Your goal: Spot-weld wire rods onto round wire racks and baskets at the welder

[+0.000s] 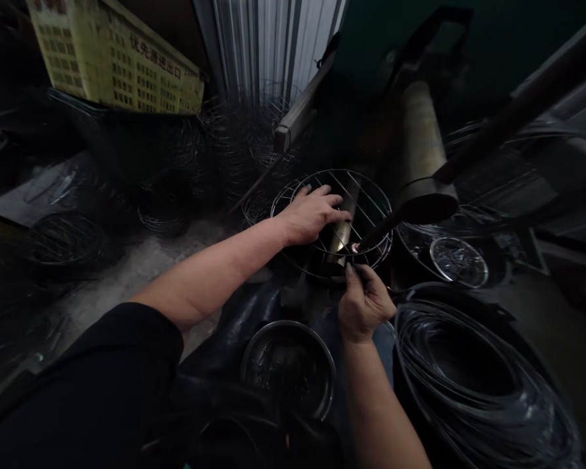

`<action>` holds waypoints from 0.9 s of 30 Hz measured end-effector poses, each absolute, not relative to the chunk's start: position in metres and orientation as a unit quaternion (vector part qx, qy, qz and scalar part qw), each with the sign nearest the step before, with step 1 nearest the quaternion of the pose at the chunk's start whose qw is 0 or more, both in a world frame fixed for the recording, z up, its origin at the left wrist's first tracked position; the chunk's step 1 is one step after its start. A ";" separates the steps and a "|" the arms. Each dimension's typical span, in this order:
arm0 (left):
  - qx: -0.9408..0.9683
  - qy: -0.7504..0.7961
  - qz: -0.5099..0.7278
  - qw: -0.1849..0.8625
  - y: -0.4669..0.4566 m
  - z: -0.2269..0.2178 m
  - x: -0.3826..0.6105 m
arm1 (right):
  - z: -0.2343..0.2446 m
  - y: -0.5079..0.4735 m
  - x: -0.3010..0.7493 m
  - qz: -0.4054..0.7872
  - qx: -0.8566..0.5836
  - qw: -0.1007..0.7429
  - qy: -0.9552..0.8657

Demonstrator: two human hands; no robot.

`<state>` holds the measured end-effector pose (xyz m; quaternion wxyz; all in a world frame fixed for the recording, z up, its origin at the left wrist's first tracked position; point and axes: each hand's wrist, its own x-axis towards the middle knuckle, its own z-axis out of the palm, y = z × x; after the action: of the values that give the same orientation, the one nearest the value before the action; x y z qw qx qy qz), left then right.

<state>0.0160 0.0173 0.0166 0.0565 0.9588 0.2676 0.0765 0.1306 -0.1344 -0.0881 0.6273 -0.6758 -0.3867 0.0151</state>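
Round wire rack [374, 195] lies over a brass-coloured post [342, 236], in the middle of the frame. Left grip [312, 215] is open, its fingers spread flat and pressing on the wires. Right grip [364, 303] is pinched closed just below the rack's rim, but it is too dark to tell what it holds. Dark tapered machine arm [410, 212] reaches the wires at a small bright spot. Steel bowl [288, 324] sits below, and black wire coil [478, 384] lies at lower right.

free room: bare concrete floor [127, 277] at 8 o'clock from the wire rack [368, 208]. obstacles: steel pipe [420, 143] at 2 o'clock, wire coil [469, 384] at 4 o'clock, metal bowl [288, 368] at 7 o'clock.
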 end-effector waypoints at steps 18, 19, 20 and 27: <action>0.966 0.247 0.043 0.056 0.026 0.025 0.022 | -0.075 -0.127 0.125 0.098 -0.649 0.683 -0.321; 0.967 0.245 0.040 0.056 0.027 0.026 0.022 | -0.073 -0.127 0.125 0.105 -0.643 0.689 -0.316; 0.968 0.242 0.039 0.057 0.027 0.027 0.023 | -0.071 -0.126 0.124 0.115 -0.637 0.696 -0.312; 0.971 0.227 0.050 0.060 0.032 0.019 0.023 | -0.064 -0.125 0.122 0.166 -0.613 0.714 -0.294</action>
<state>0.0233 0.0318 0.0190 0.0603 0.9708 0.2268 0.0500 0.1217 -0.1250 -0.0636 0.7145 -0.6130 -0.2936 0.1661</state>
